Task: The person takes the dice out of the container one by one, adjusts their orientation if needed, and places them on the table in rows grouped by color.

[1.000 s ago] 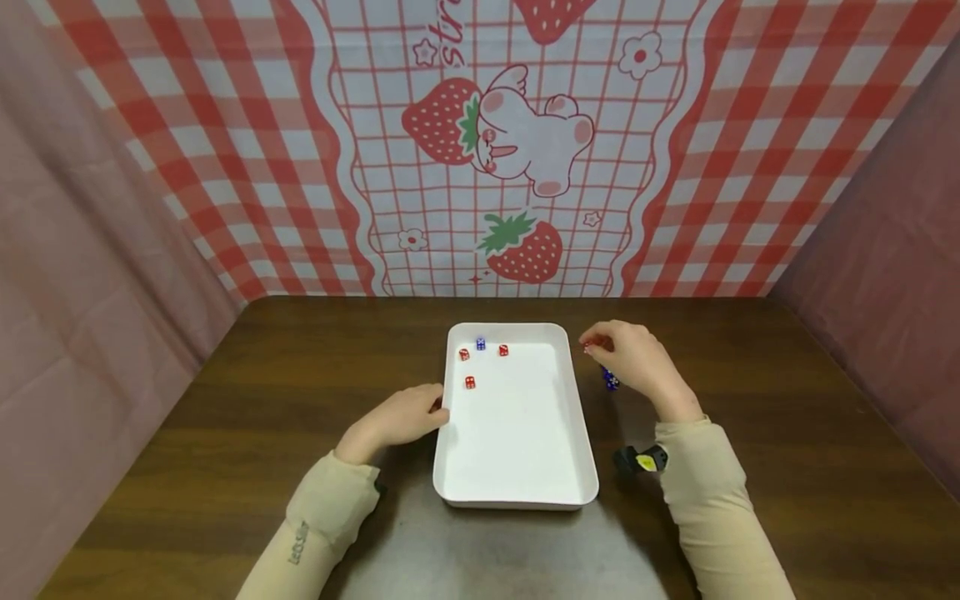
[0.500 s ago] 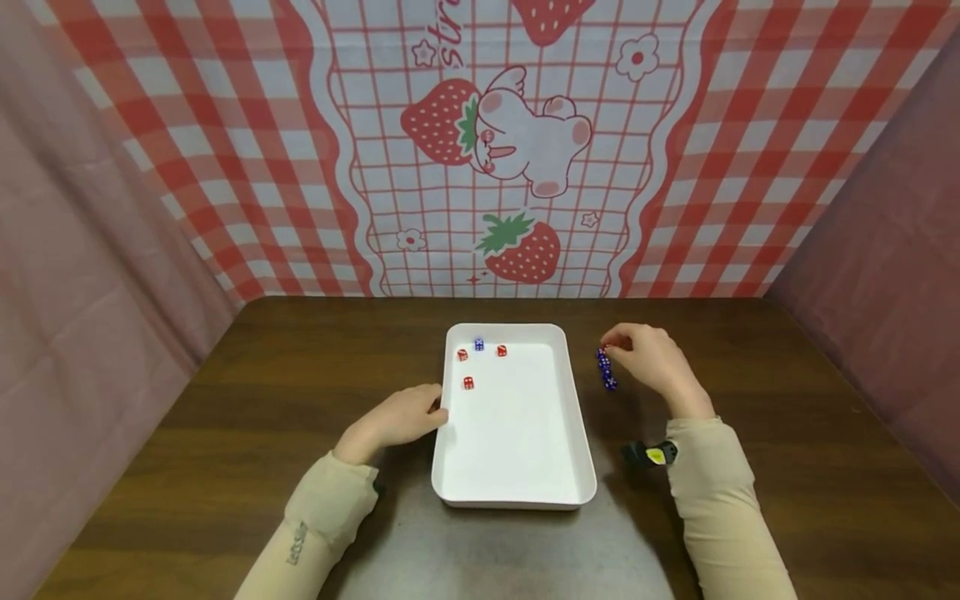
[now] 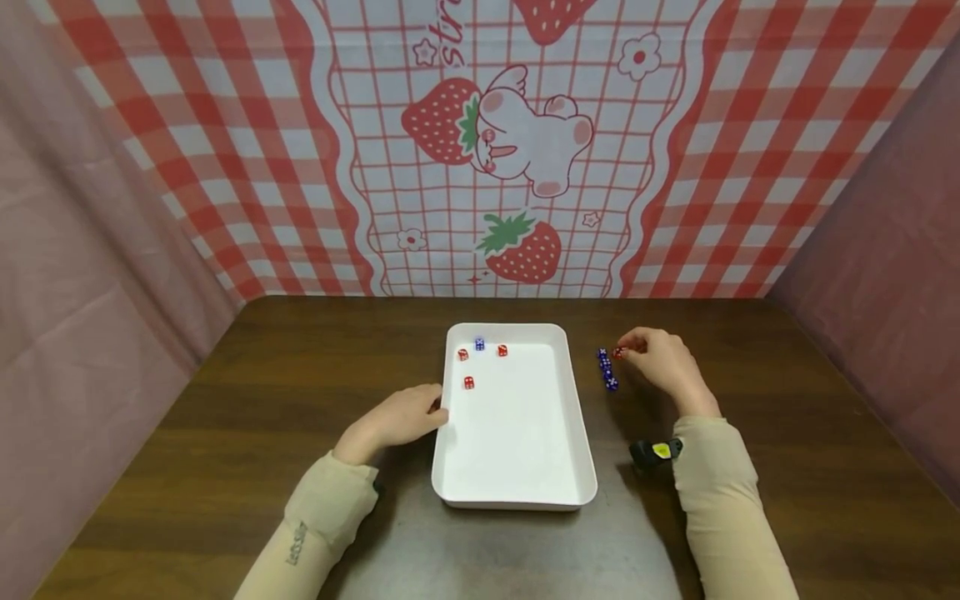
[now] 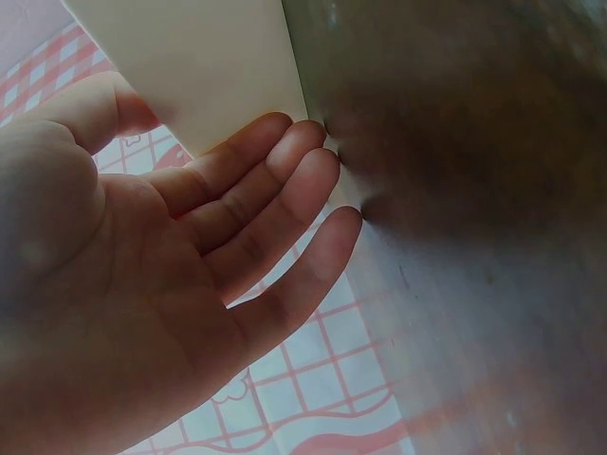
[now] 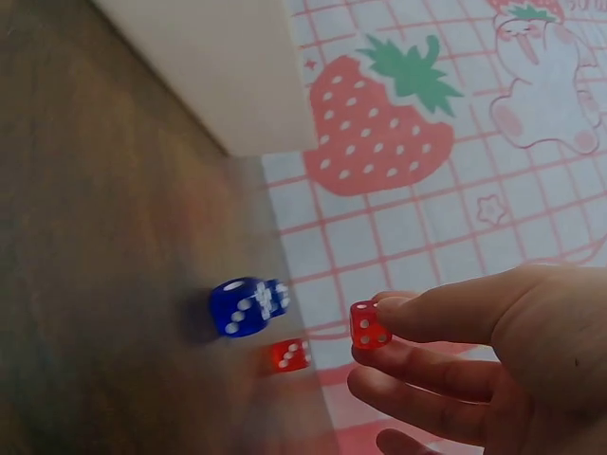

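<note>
My right hand [image 3: 663, 367] pinches a red die [image 5: 370, 325] between thumb and index finger, above the table to the right of the tray. Just left of it, several blue dice [image 3: 607, 369] lie in a short row on the table. Another red die [image 5: 290, 355] shows beside the blue dice in the right wrist view. The white tray [image 3: 517, 503] holds three red dice [image 3: 502, 351] and one blue die [image 3: 480, 344], all towards its far left. My left hand [image 3: 401, 414] rests against the tray's left wall, fingers loosely extended, fingertips by the table top.
The dark wooden table [image 3: 247, 400] has a grey area [image 3: 517, 558] at the near side. A strawberry-print cloth [image 3: 517, 167] hangs behind it, with pink curtains [image 3: 75, 250] at the sides. A black wrist device [image 3: 652, 453] sits by the right cuff.
The right hand has moved rightward from beside the tray's rim, past the row of blue dice, which is now uncovered. The left hand and the dice in the tray stay in place.
</note>
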### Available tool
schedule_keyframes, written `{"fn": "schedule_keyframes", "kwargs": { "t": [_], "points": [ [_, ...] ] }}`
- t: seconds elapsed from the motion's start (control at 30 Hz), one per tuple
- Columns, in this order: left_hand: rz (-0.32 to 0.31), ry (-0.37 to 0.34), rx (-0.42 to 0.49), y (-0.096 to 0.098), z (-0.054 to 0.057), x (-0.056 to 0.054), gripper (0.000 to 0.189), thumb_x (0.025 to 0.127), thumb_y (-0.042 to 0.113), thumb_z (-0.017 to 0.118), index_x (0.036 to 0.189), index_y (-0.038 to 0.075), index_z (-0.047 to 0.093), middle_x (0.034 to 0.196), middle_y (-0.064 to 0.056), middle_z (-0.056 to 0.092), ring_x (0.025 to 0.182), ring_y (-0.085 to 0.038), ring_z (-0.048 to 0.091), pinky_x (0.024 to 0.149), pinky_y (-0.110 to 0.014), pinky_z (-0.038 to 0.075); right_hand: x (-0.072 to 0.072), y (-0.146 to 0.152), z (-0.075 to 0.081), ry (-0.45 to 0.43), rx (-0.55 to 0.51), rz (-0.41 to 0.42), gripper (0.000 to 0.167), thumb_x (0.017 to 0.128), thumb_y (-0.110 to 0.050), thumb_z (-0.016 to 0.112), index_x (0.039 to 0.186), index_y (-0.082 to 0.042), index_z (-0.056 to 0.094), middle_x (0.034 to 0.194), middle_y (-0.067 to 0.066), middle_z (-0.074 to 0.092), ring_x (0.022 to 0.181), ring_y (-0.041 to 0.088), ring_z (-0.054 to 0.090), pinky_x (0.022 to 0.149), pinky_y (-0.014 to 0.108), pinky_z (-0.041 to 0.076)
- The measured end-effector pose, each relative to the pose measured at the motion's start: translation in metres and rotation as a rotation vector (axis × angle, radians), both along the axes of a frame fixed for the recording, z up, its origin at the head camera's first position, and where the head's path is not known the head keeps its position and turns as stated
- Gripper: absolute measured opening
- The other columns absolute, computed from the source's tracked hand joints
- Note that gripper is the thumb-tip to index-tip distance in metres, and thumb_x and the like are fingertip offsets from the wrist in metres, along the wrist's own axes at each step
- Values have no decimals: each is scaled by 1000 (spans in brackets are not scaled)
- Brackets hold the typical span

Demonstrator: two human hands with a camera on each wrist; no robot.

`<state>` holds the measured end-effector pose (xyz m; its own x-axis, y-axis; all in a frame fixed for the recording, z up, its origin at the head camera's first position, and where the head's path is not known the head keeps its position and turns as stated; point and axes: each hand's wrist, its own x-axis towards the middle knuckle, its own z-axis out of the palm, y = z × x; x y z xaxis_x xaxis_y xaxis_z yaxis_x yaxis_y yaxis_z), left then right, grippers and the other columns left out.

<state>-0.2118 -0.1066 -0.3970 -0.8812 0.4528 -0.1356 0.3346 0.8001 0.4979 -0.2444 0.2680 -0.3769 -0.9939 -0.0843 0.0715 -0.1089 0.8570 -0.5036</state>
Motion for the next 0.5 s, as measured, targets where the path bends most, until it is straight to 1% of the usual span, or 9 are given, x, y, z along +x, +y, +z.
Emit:
{"fn": "schedule_keyframes", "kwargs": {
  "t": [0.1,0.23,0.5],
  "points": [
    [-2,3,1,0,0,0,10,88,25,51,87,14,53,86,-1,54,78,-16,47,72,-33,39,-3,2,-5,0,8,-14,22,88,-19,56,104,-5,62,98,17,62,89,30,56,77,48,43],
    [-4,11,1,0,0,0,10,88,24,51,86,15,52,85,-1,53,77,-16,47,72,-33,39,-6,4,-12,17,15,-24,21,87,-19,56,101,-5,63,95,16,63,87,30,56,75,47,42],
    [-8,13,-3,0,0,1,13,88,25,51,82,14,49,79,-1,50,75,-17,45,69,-32,37,-8,3,-21,17,35,-49,20,87,-18,56,101,-6,63,96,16,63,84,30,56,71,47,43]
  ]
}}
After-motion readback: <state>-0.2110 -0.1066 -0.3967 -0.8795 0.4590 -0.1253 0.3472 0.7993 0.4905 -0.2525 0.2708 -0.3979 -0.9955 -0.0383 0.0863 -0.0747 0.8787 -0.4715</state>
